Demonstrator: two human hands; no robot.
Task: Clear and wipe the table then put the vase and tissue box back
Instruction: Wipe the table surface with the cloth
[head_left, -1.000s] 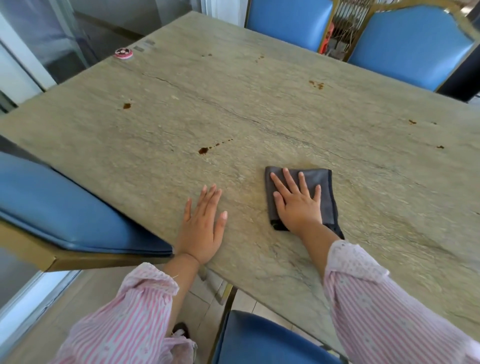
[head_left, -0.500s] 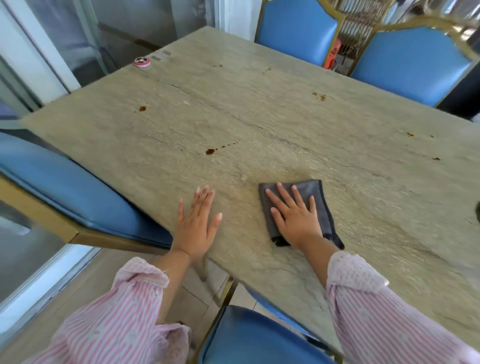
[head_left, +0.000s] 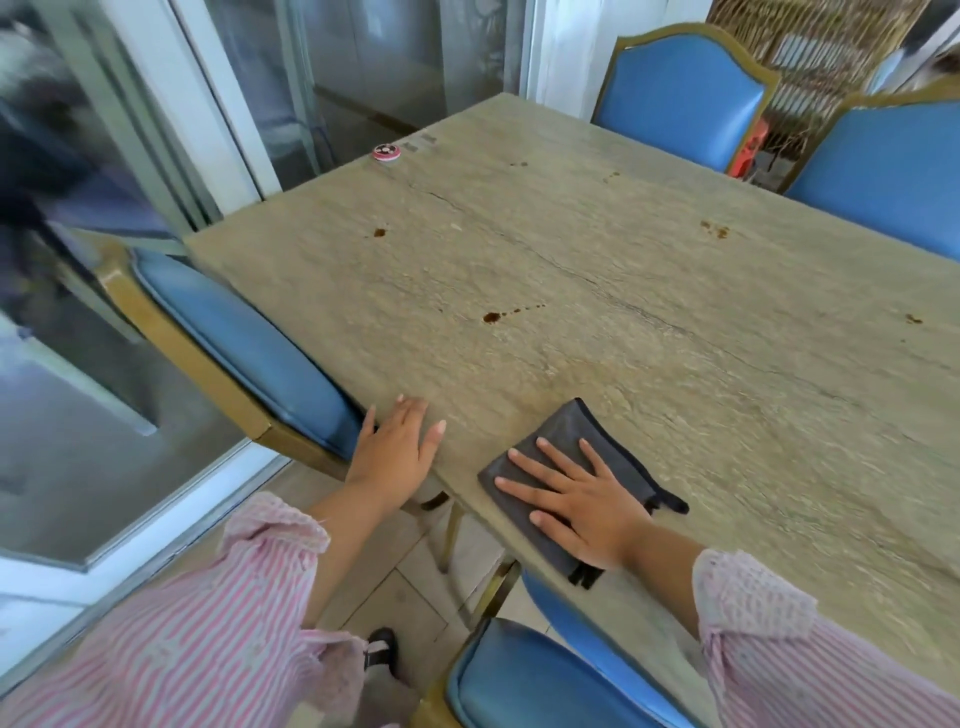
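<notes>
The stone-patterned table (head_left: 649, 270) fills most of the head view and carries several small brown stains, one of them (head_left: 491, 316) near its middle. My right hand (head_left: 576, 501) lies flat with spread fingers on a folded dark grey cloth (head_left: 566, 436) close to the table's near edge. My left hand (head_left: 397, 449) rests open on the table's near left corner, fingers straight. No vase or tissue box is in view.
A small round red-and-white object (head_left: 385, 153) sits at the table's far left corner. Blue padded chairs stand at the left side (head_left: 244, 332), below the near edge (head_left: 545, 675) and at the far side (head_left: 680, 98). Glass doors run along the left.
My right hand has slid the cloth toward the table's near edge and turned it. My left hand has shifted to the near left corner. The camera has swung left.
</notes>
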